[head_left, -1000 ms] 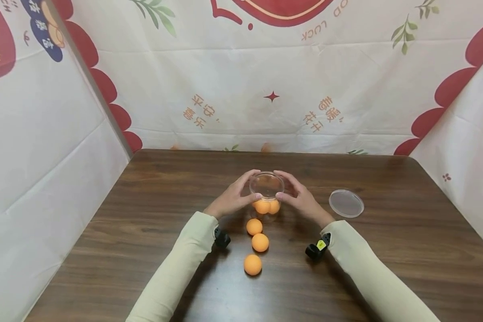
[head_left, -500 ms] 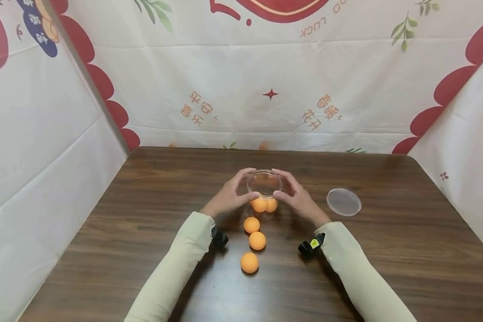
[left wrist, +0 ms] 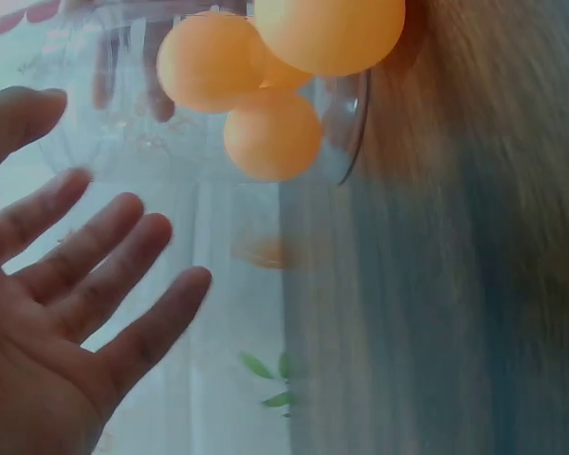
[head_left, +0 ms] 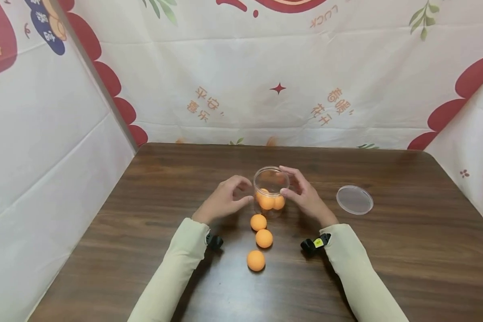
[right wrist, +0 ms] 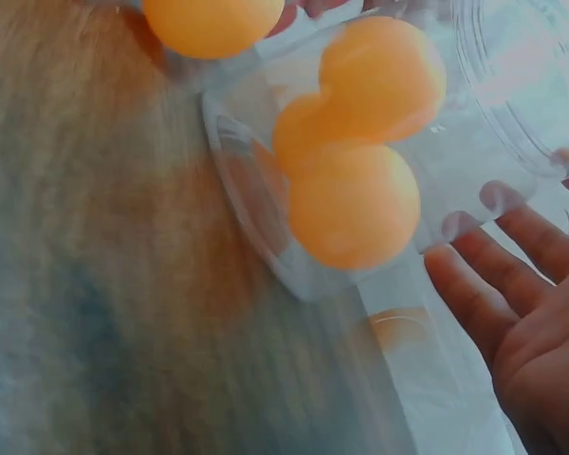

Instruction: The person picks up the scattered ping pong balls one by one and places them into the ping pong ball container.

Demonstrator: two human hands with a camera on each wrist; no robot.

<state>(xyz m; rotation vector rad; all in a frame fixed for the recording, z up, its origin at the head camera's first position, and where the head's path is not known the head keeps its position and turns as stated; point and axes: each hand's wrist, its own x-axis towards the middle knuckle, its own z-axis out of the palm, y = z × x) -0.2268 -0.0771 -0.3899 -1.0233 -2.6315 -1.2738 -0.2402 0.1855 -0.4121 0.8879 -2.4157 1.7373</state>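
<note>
A clear plastic jar point(head_left: 271, 180) stands upright and uncapped on the table, with three orange ping-pong balls point(head_left: 267, 202) inside at the bottom. My right hand point(head_left: 306, 197) holds the jar by its upper right side, thumb in front and fingers behind; the right wrist view shows its fingertips point(right wrist: 469, 225) against the clear wall. My left hand point(head_left: 224, 200) is just left of the jar, empty, its fingers spread and loosely bent in the left wrist view. Three more ping-pong balls point(head_left: 264, 238) lie on the table in a staggered line in front of the jar.
A round clear lid point(head_left: 354, 200) lies flat on the table, right of my right hand. The brown wooden table point(head_left: 177, 170) ends at a printed white cloth point(head_left: 241, 103) behind, with more cloth along the sides.
My left hand has let go of the jar and drawn off to the left. My right hand keeps its hold. The head view has shifted slightly.
</note>
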